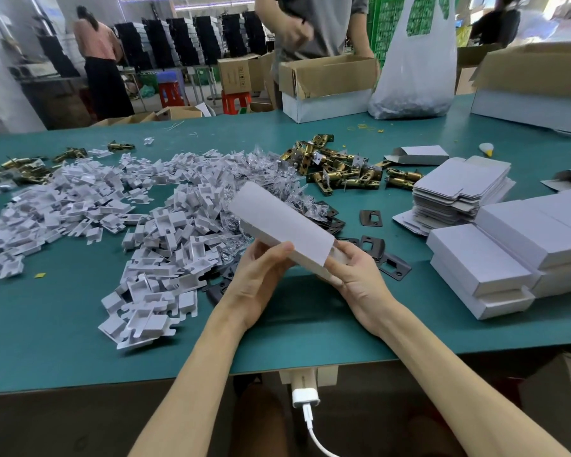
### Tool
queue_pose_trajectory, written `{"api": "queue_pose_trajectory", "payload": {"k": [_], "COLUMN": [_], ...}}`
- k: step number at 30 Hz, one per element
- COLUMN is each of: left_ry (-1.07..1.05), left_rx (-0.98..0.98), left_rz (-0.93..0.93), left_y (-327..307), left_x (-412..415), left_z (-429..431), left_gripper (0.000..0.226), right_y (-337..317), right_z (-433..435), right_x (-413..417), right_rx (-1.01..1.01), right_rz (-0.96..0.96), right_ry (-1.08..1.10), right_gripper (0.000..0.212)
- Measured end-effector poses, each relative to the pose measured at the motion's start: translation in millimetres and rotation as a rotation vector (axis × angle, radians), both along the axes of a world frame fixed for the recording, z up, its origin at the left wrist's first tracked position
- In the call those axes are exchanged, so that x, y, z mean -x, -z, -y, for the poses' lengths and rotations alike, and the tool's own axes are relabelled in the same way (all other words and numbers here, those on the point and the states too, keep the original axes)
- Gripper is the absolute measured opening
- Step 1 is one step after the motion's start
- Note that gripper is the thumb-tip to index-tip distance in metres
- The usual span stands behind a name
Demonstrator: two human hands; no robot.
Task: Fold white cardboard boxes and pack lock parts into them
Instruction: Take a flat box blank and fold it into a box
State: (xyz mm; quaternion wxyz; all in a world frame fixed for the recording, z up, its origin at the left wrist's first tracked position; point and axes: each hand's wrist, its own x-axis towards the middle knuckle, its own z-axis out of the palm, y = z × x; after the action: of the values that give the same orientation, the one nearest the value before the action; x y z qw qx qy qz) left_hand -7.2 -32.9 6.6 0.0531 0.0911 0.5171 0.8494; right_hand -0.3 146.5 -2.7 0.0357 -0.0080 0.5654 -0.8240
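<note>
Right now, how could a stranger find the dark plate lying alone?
Start at the stack of flat white blanks on the right of the green table. Left of its base lies one dark plate. Unlike the overlapping plates nearer the camera, it touches nothing.

A factory packing floor: green worktable (80, 341) heaped with latches (337, 166), cartons (327, 84) behind.

Teal table mat (310, 324). Far edge: open brown corrugated carton (327, 72), translucent plastic bag (416, 77) just beside it, person in grey shirt (323, 21) behind. Yellow rubber bands (365, 127) near bag. White charger plug (305, 395) with cable (317, 437) below near edge. Background: red plastic stools (170, 94), green crates (384, 24), person in pink top (94, 41).
</note>
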Motion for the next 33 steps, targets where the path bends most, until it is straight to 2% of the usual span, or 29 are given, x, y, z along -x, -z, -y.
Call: {"api": "queue_pose_trajectory", "payload": {"k": [2,4,7,10,14,17,21,30,33], "left_ry": [-0.051,-0.083,-0.150,-0.189,-0.142,-0.134,-0.192,-0.224,-0.204], "left_rx": [-0.013,-0.007,-0.034,-0.041,0.150,0.172,0.199,0.224,0.219], "left_rz": [0.042,0.054,0.083,0.126,0.094,0.092,0.136,0.151,0.152], "left_y": [-2,-1,2,3,6,7,7,8,7], "left_x": [0,0,3,5,3,1,0,2,1], "left_z": [0,1,4,4,-1,-3,-5,-4,-4], "left_gripper": [0.074,0.065,0.045,0.039,0.026,0.027,0.040,0.039,0.031], "right_y": [1,2,0,-3,-1,1,3,3,2], "right_z": [0,0,-1,-1,1,3,7,5,6], "right_x": [-1,-3,-4,-5,-5,-5,-6,-7,-8], "right_rx": [-0.039,-0.061,-0.052,-0.029,-0.078,-0.169,-0.270,-0.228,-0.219], "right_rz": [-0.053,-0.107,-0.137,-0.110,-0.081,-0.096,-0.118,-0.131,-0.149], "right_ry": [-0.049,-0.116,-0.173,-0.149,-0.051,0.038,0.110,0.122,0.072], "right_gripper": [0.057,0.041,0.042,0.044,0.036,0.025,0.019,0.015,0.014]}}
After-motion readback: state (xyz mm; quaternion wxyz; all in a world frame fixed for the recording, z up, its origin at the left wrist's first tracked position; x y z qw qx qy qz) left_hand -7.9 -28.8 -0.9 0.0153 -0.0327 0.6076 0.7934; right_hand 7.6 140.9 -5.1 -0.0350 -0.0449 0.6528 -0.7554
